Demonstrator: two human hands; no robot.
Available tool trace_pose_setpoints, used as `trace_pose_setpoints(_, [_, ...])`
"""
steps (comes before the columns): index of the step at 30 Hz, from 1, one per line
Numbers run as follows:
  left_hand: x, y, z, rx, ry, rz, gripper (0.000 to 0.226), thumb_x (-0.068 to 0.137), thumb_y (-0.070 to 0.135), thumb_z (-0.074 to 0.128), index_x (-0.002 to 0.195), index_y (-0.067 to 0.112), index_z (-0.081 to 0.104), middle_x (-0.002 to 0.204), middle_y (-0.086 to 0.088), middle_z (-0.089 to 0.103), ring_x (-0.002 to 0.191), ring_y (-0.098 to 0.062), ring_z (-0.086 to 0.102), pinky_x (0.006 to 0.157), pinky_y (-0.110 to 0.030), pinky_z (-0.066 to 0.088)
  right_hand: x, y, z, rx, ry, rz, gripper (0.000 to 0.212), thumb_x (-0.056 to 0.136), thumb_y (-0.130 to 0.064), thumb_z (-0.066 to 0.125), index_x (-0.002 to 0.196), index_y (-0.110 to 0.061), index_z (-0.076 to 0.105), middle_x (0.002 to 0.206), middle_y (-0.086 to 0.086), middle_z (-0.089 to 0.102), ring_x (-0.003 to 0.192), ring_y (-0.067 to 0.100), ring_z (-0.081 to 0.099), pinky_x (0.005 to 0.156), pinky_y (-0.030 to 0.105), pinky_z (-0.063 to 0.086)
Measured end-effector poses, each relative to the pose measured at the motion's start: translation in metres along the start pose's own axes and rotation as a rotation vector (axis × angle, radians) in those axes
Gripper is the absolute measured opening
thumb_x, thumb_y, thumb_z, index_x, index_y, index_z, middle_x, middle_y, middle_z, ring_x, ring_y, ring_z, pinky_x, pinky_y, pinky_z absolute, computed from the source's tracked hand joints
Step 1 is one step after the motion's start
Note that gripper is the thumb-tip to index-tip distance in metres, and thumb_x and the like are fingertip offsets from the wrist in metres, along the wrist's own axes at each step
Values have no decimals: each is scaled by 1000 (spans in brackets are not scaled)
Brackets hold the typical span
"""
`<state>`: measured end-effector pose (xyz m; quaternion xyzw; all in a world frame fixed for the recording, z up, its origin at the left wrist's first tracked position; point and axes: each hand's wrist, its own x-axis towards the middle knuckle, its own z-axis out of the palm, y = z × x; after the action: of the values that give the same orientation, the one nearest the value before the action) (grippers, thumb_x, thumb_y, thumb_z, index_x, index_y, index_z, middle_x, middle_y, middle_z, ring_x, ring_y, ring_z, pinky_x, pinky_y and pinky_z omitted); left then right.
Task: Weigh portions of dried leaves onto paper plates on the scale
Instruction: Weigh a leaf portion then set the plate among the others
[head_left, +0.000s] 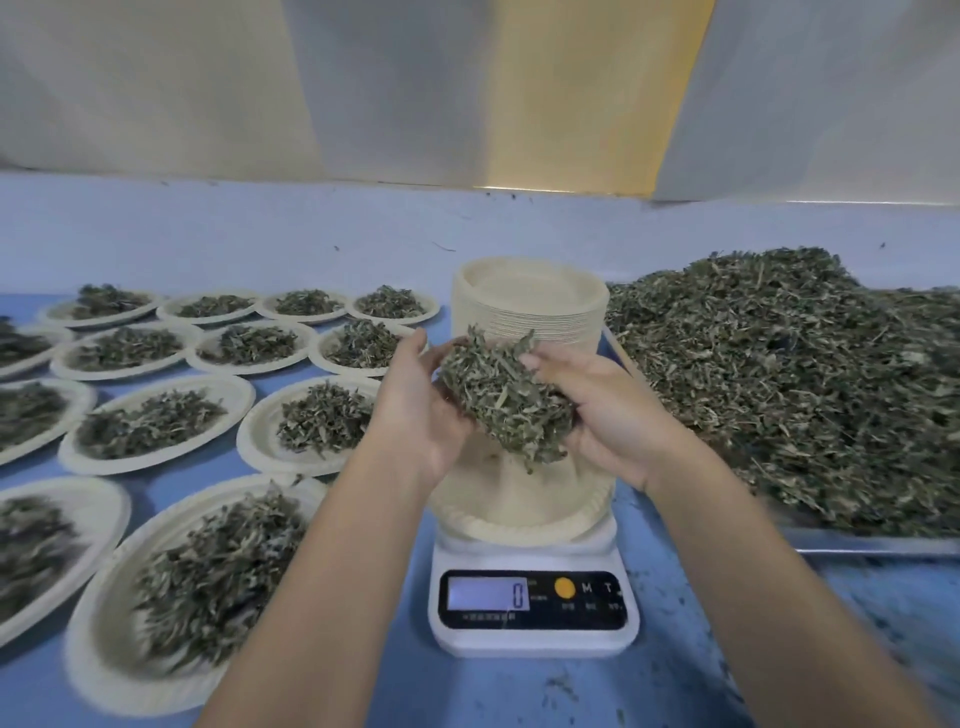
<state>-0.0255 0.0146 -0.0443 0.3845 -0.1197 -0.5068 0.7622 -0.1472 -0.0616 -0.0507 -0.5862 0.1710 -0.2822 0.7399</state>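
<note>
A clump of dried leaves (506, 397) is cupped between my left hand (421, 410) and my right hand (605, 415), held just above a bare paper plate (524, 506). That plate sits on a white digital scale (532, 608) whose display reads 0. Both hands curl around the clump from either side. A few leaf bits hang below the clump, over the plate.
A metal tray (872, 543) heaped with loose dried leaves (810, 379) lies at the right. A stack of unused paper plates (530, 306) stands behind the scale. Several filled plates (161, 421) cover the blue table (519, 691) at the left.
</note>
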Motion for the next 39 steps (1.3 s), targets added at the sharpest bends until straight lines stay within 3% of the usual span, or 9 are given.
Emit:
trace_pose_setpoints(2, [0,-5,2,66,0,-8,46,100,44,32,105,8,60,89,-11,71,75,-21,68,71,-33,52,-3,2,0,-209,-21,-24,22,96,-12,52,96,-23,71,100,-6,74,94,6,69,79,18,55])
trace_pose_setpoints(5, [2,-13,7,129,72,-24,47,95,48,38,108,10,63,115,-15,67,90,-25,64,87,-38,50,-8,0,4,-575,-3,-120,23,97,-18,53,96,-35,69,95,-26,70,91,-13,61,74,1,43])
trace_pose_setpoints(8, [4,-18,10,196,167,8,47,90,51,47,107,12,67,104,-8,72,83,-22,68,73,-32,54,-7,1,7,-752,0,-169,23,98,-20,52,115,-28,65,111,-20,65,104,-4,58,85,11,45])
trace_pose_setpoints(10, [6,-23,11,279,212,51,42,85,52,55,105,17,68,101,-5,71,91,-22,67,84,-37,54,-8,4,8,-840,35,-203,26,97,-19,53,120,-28,60,117,-16,62,109,7,58,93,27,47])
trace_pose_setpoints(23, [8,-32,9,224,346,227,26,92,39,58,98,15,61,91,-5,68,72,-17,65,48,-21,46,-12,16,16,-928,4,-255,50,94,-16,57,137,-32,37,106,-19,52,106,0,48,73,-2,38])
trace_pose_setpoints(26, [9,-33,8,198,353,223,33,93,38,57,112,11,61,101,-10,68,86,-24,67,60,-27,52,-12,13,13,-915,1,-262,48,91,-14,63,131,-30,43,99,-31,50,99,-11,49,72,-5,36])
trace_pose_setpoints(30, [9,-30,9,155,369,242,25,95,35,54,90,11,61,92,-8,69,83,-25,67,75,-35,57,-10,9,4,-941,3,-292,45,85,-14,69,117,-40,49,109,-26,55,89,-30,44,77,-5,33])
trace_pose_setpoints(33, [10,-26,8,84,374,268,28,97,33,51,84,10,60,75,-4,65,59,-18,63,57,-29,55,-9,9,-2,-972,22,-254,45,86,-20,69,118,-44,48,124,-17,54,93,-18,48,75,0,40])
trace_pose_setpoints(39, [11,-14,4,4,374,274,32,97,35,50,77,11,56,60,-1,59,51,-15,55,60,-32,50,-7,16,-6,-1033,-16,-186,58,83,-28,72,132,-36,43,131,-18,50,117,-5,43,84,1,36])
